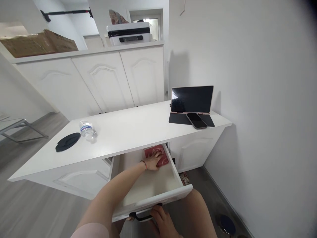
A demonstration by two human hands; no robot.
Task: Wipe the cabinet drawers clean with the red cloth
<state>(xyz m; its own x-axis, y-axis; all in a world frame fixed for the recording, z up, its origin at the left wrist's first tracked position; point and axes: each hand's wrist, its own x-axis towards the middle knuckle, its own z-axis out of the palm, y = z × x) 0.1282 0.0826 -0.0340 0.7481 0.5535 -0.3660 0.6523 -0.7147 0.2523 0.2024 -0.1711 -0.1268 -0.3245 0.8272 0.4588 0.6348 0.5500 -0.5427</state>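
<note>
An open white drawer (138, 195) is pulled out from under the white desktop. Inside it, near the back right corner, lies a red book (162, 160) or booklet with pale print on the cover. My left hand (152, 161), with a beaded bracelet at the wrist, reaches in and rests on the book, fingers spread across its cover. Part of the cover is hidden beneath the fingers. At the drawer front, my right hand (162, 219) has its fingers curled at the right end of the black drawer handle (141, 218).
On the desktop (128, 129) are a dark round mat (68, 141), a clear plastic bottle (86, 129), a propped tablet (192, 99) and a phone (196, 120). A wall (260, 99) rises at the right. Behind stand white cabinets (104, 79) bearing a suitcase (130, 34) and a cardboard box (42, 43).
</note>
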